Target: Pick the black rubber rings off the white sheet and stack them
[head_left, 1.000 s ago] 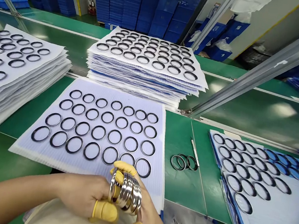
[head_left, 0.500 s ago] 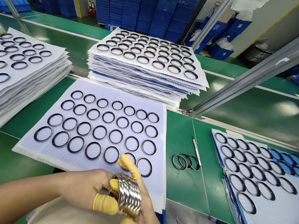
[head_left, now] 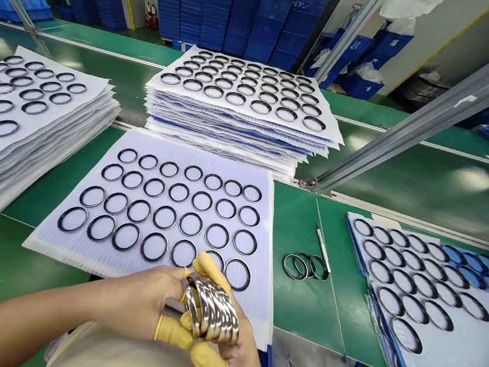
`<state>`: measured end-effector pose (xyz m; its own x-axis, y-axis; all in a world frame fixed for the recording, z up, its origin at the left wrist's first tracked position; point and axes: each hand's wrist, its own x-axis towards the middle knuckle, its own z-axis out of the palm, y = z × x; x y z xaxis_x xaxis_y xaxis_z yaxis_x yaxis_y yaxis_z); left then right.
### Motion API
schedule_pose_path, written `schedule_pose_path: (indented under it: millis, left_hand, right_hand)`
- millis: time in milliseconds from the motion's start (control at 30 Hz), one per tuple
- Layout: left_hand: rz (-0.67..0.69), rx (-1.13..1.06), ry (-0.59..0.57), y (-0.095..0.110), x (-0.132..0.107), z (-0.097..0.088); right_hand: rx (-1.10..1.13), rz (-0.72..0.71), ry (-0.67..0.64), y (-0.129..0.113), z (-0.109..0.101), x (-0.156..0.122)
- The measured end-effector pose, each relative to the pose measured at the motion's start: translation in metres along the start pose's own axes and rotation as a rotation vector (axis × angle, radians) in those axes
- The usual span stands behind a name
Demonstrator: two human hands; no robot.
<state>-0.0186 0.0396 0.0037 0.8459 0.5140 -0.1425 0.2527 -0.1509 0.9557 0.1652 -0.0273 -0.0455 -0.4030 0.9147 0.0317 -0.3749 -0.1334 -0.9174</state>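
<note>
Polished metal rings (head_left: 212,309) are sitting fanned between your left hand (head_left: 134,297) and right hand (head_left: 242,354), your yellow-cotted fingers (head_left: 172,331) pressing them together, just short of a ring-laden sheet (head_left: 257,279).

Loose rings (head_left: 305,267) and a slim tool (head_left: 323,250) are obstructing the desk strip (head_left: 287,312) running between the middle sheet (head_left: 260,279) and the right sheet (head_left: 449,360).
</note>
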Motion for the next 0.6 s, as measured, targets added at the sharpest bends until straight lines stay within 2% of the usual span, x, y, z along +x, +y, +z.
schedule_pose_path:
  millis: [200,333,400,500,533,600]
  left_hand:
    - [0.011,0.125,0.009,0.002,0.000,-0.001]
    - [0.010,0.102,-0.014,-0.004,-0.002,-0.003]
    - [-0.073,-0.008,-0.113,-0.011,-0.004,-0.006]
    - [-0.259,-0.369,-0.289,-0.021,-0.008,-0.010]
    - [-0.291,-0.498,-0.315,-0.025,-0.008,-0.010]
    - [-0.289,-0.690,-0.277,-0.031,-0.007,-0.008]
  right_hand:
    - [-0.058,0.014,0.012,-0.001,0.000,0.003]
    - [-0.062,0.003,0.032,-0.002,0.001,0.003]
    - [-0.126,-0.023,0.033,-0.002,0.000,0.004]
    - [-0.399,-0.139,-0.002,-0.002,-0.004,0.006]
    - [-0.490,-0.167,-0.014,-0.002,-0.006,0.009]
    - [-0.599,-0.190,-0.038,-0.001,-0.008,0.014]
